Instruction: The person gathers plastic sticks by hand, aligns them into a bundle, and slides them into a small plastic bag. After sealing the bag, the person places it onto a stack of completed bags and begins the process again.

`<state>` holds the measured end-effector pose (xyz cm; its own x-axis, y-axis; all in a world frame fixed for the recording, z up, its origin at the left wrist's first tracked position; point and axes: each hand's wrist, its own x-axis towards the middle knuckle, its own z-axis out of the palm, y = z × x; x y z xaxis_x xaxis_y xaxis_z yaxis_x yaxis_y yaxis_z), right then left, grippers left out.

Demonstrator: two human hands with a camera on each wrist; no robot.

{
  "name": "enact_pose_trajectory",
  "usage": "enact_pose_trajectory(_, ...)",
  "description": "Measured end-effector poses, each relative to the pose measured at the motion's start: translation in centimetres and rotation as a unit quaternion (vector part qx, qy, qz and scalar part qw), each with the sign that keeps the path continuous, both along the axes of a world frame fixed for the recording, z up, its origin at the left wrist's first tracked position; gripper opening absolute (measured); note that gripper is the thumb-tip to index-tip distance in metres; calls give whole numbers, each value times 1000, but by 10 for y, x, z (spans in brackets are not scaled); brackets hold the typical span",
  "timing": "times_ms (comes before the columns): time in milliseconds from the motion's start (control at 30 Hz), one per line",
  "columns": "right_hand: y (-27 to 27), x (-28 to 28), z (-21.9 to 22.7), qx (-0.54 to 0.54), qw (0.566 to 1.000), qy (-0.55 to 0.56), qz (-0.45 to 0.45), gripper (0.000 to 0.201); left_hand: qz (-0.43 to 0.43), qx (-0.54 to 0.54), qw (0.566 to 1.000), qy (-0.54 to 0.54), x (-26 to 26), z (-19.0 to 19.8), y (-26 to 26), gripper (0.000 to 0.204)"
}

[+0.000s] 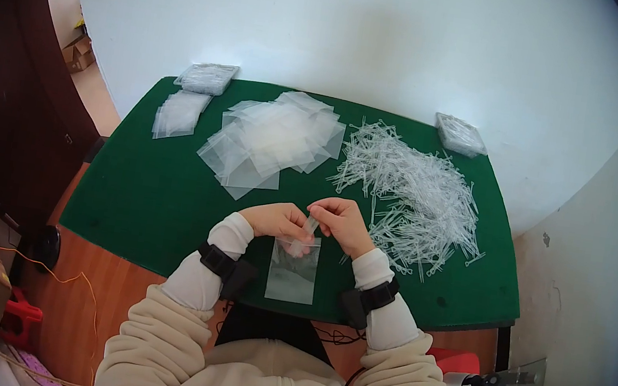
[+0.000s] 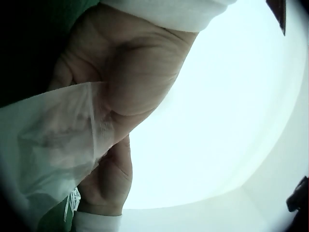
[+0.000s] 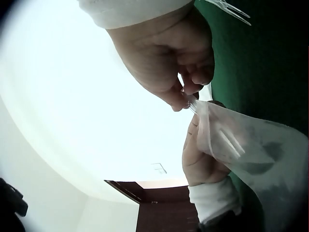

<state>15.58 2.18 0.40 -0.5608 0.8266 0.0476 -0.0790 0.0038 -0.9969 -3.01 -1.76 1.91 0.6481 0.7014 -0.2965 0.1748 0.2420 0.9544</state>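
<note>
My left hand holds a clear zip-lock bag by its top end, and the bag hangs toward me at the near side of the table. Beside it, my right hand pinches a small bundle of thin clear plastic sticks between thumb and fingers. In the right wrist view the sticks reach in at the bag's mouth, and pale streaks show through its film. The left wrist view shows the bag across the left palm, its fingers partly hidden behind the film.
Loose flat bags lie in a heap at the table's centre left. A large pile of clear plastic sticks spreads to the right. Packed bags sit at the back left and back right of the green table.
</note>
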Motion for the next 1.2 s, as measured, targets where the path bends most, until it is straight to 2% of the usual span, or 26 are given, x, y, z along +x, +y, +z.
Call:
enact_pose_trajectory(167,4,3,-1,9,1000,-11,-11,12,32,38,999,13,-3,5,0,20)
enact_pose_trajectory(267,5,4,-2,14,999,-31,-17,12,117,45,992,-14,-13,17,-5,16)
enact_pose_trajectory(300,5,4,-2,17,999,-40,-21,12,117,44,992,-14,-16,16,-5,16)
enact_pose_trajectory(400,3,3,-2,27,998,-56,-17,12,-15,184,979,83,-23,9,0,14)
enact_pose_trajectory(567,0,0,-2,66,995,-79,2,11,-15,242,962,127,-25,7,3,14)
enact_pose_trajectory(667,1,-2,-7,90,994,-63,13,13,39,317,946,55,-22,7,4,14)
enact_pose_trajectory(733,1,-3,-9,102,993,-56,19,14,53,314,947,39,-20,5,5,12)
enact_pose_trajectory(833,-4,-4,3,74,996,-17,-44,24,80,309,948,5,-18,7,4,9)
enact_pose_trajectory(967,2,-2,0,43,995,32,-79,30,126,308,941,-55,-15,13,1,8)
enact_pose_trajectory(1200,4,0,-5,9,995,48,-85,34,211,323,914,-125,-15,12,2,9)
